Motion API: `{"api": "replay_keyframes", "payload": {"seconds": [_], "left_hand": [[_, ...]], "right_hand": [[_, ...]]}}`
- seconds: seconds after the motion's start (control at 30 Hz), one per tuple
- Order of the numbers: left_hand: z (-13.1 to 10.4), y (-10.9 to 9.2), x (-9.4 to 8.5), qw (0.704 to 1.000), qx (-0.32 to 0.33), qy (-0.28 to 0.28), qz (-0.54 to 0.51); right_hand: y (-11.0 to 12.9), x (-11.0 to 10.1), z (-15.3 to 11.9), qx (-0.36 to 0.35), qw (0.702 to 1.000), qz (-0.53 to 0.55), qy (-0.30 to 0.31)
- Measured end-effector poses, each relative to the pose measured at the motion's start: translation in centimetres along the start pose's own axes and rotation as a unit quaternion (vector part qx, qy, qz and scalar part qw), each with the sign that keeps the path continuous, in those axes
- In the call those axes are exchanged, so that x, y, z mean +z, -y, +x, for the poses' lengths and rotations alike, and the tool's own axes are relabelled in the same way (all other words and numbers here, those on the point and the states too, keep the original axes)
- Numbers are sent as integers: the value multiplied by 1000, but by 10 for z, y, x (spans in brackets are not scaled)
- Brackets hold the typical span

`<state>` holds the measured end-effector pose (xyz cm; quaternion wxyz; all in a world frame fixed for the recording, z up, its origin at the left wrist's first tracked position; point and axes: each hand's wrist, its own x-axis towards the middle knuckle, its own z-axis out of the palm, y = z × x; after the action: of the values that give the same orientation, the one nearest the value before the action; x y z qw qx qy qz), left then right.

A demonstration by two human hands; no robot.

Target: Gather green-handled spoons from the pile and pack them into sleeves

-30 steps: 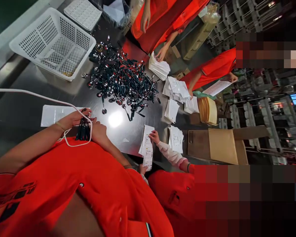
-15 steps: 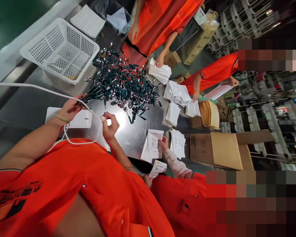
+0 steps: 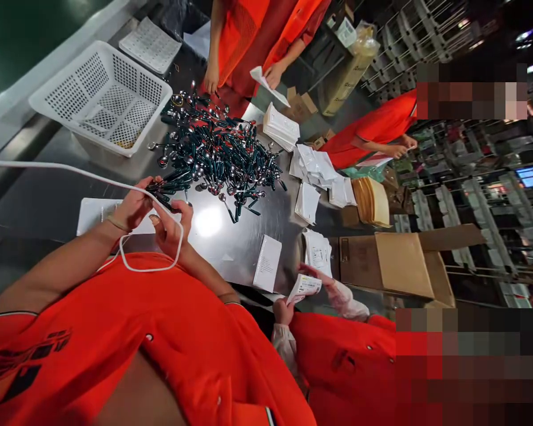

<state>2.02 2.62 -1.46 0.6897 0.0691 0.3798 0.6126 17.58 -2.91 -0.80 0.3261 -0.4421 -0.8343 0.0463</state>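
Tabletop [image 3: 224,239] is open right of the cable [image 3: 151,270]; heaped spoons [image 3: 224,151] block beyond.

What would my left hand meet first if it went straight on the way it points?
Your left hand would probably meet the heap of dark-handled metal spoons, just past the bunch it holds. The thin white cable also crosses there, at a height I can't judge.

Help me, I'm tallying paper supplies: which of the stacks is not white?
The yellow-brown stack, farthest right in the picture, just above the large cardboard box with its flaps out. Its colour sets it apart from the white stacks.
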Motion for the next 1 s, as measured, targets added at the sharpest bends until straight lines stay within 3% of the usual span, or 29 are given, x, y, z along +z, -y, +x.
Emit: {"api": "replay_keyframes", "payload": {"seconds": [0.13,0.33,0.47,0.6,0.8,1.0], "left_hand": [[-9,-2,9,1000,3,-3,-5],[-17,-5,16,1000,0,-2,21],[-20,-7,18,996,46,48,54],[-25,-9,19,991,43,82,92],[-35,-13,35,991,60,14,121],[-38,-16,46,996,35,-45,74]], "right_hand": [[2,0,-4,0,998,50,-37],[-4,5,-4,36,995,88,-41],[-8,6,-1,42,996,45,-62],[-8,8,-2,10,996,25,-91],[-11,8,-2,56,995,4,-84],[-14,-2,4,16,996,13,-90]]}}
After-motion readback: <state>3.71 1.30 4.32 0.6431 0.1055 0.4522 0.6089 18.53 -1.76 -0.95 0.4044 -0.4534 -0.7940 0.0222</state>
